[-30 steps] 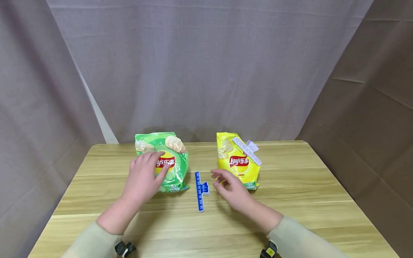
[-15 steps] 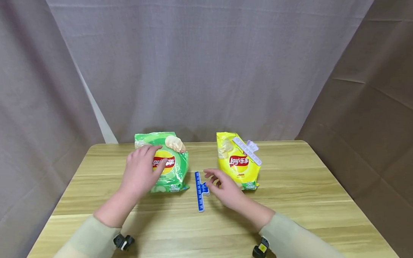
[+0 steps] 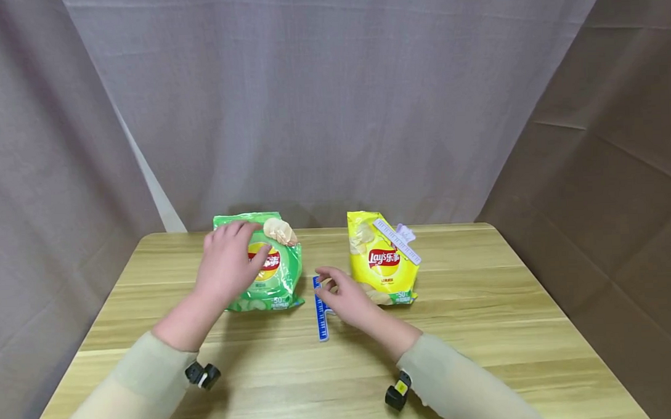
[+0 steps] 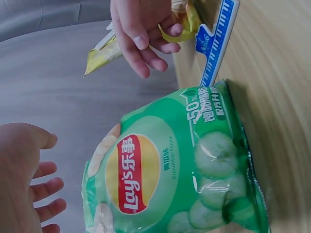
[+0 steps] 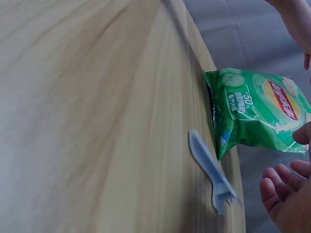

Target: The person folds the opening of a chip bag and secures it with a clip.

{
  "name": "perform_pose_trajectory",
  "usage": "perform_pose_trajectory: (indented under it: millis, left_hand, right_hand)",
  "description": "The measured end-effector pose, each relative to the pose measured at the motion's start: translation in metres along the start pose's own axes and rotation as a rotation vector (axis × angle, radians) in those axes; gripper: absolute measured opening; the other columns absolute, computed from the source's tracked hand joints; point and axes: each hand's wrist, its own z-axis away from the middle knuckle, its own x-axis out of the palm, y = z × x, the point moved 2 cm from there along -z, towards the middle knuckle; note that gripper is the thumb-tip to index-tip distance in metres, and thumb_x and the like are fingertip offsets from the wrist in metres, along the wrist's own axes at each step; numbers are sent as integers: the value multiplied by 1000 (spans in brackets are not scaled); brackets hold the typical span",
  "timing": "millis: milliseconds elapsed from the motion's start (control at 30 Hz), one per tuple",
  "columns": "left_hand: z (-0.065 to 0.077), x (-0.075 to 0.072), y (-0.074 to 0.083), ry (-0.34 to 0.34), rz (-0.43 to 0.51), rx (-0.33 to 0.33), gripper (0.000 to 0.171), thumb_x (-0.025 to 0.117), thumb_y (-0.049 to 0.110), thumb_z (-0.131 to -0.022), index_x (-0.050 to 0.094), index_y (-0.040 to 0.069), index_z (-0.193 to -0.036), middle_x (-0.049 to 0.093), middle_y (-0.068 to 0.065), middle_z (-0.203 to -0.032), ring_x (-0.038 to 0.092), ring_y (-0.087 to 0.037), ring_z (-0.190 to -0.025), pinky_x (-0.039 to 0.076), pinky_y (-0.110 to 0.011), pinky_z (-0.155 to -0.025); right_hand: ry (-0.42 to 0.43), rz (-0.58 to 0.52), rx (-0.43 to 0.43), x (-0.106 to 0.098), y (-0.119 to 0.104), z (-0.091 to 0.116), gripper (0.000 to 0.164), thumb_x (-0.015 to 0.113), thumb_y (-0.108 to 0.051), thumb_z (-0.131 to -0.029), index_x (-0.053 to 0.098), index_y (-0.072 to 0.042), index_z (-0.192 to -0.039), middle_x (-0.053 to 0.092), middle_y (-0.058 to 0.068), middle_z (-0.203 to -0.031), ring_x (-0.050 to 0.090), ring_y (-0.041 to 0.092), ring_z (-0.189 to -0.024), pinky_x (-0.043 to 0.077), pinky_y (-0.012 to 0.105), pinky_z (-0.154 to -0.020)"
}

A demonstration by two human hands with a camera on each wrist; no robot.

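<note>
My left hand, fingers spread, hovers in front of a green Lay's chip bag and holds nothing. The left wrist view shows a gap between that hand and the bag, which stands upright. Over a blue bag clip is my right hand, fingers loosely bent, hiding the clip's handle in the head view. In the right wrist view the clip lies on the table below the right hand, apart from its fingers.
A yellow Lay's bag stands right of the blue clip, a lavender bag clip fastened across its upper right corner. All of it is on a wooden table, with a grey curtain behind the far edge.
My right hand has moved left from beside the yellow bag to above the blue clip. The left hand has drifted slightly up and left. Bags and clips stay in place as the head view shifts slightly.
</note>
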Motion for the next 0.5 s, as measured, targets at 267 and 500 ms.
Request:
perform_pose_trajectory:
  millis: [267, 500]
  left_hand:
    - [-10, -5, -1, -22, -13, -31, 48, 64, 36, -94, 58, 8, -133, 56, -15, -134, 46, -39, -125, 32, -56, -102]
    - [-19, -6, -5, -31, -32, -58, 50, 64, 38, -94, 57, 8, -133, 55, -16, -134, 46, -40, -125, 32, -56, -102]
  right_hand:
    - [25, -42, 14, 9, -8, -14, 45, 61, -18, -98, 52, -3, -138, 62, 8, -122, 59, 20, -103, 52, 33, -83]
    - [63, -78, 49, 15, -10, -22, 44, 62, -19, -97, 53, -2, -137, 63, 6, -120, 59, 19, -100, 51, 32, -81]
